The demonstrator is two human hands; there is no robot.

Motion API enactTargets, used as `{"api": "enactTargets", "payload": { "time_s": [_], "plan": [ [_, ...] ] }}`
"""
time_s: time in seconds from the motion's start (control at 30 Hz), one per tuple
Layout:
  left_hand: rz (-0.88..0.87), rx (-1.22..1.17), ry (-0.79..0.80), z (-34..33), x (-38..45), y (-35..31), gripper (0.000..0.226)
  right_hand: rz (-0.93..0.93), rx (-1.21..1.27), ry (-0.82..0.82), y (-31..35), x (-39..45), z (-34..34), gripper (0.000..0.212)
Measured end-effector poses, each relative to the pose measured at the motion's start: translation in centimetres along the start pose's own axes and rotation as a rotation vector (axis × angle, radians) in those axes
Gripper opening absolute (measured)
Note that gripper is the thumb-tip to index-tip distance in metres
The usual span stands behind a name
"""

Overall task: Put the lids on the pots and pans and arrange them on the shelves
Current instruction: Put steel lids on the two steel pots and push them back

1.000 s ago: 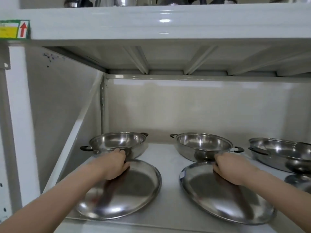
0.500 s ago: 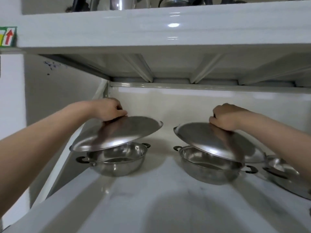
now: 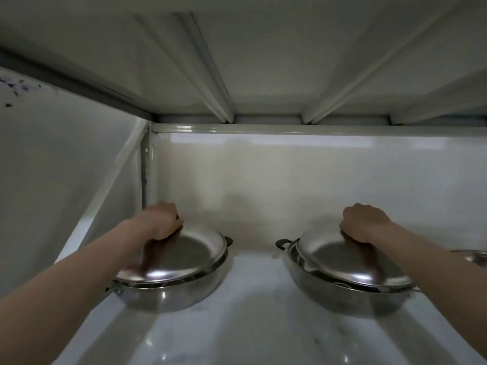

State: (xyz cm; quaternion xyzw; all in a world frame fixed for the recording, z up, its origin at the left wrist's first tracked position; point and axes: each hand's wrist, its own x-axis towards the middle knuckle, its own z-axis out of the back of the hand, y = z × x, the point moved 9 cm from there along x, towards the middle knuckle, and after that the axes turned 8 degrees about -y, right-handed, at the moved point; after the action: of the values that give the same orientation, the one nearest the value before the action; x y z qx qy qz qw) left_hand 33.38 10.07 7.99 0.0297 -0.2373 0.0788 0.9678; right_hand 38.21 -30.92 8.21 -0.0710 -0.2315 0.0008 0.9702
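Two shallow steel pans stand side by side on the white shelf. The left pan carries a domed steel lid that sits on its rim. My left hand grips that lid at its far edge. The right pan also has a steel lid resting on it, shifted slightly so a dark gap shows at the front. My right hand holds this lid at its far edge. Black side handles stick out from both pans.
A third steel pan peeks in at the right edge of the shelf, without a lid. The underside of the upper shelf with its ribs hangs low overhead. A white wall closes the back and left side.
Both lids, held tilted above the pans half a second ago, have come down onto the pans. A second ago they lay on the shelf in front. My view has moved in under the upper shelf.
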Motion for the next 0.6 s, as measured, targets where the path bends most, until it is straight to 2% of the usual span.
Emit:
{"api": "enactTargets", "payload": {
  "time_s": [0.2, 0.4, 0.6],
  "plan": [
    [-0.023, -0.021, 0.002, -2.2, 0.8, 0.0, 0.042, 0.009, 0.004, 0.031, 0.7, 0.8, -2.8, 0.017],
    [-0.021, -0.022, 0.018, -3.3, 0.6, -0.3, 0.042, 0.011, 0.015, 0.036, 1.1, 1.0, -3.3, 0.022],
    [-0.018, -0.029, 0.031, -4.0, 0.8, -0.6, 0.040, 0.015, 0.031, 0.034, 1.4, 1.1, -3.4, 0.018]
  ]
}}
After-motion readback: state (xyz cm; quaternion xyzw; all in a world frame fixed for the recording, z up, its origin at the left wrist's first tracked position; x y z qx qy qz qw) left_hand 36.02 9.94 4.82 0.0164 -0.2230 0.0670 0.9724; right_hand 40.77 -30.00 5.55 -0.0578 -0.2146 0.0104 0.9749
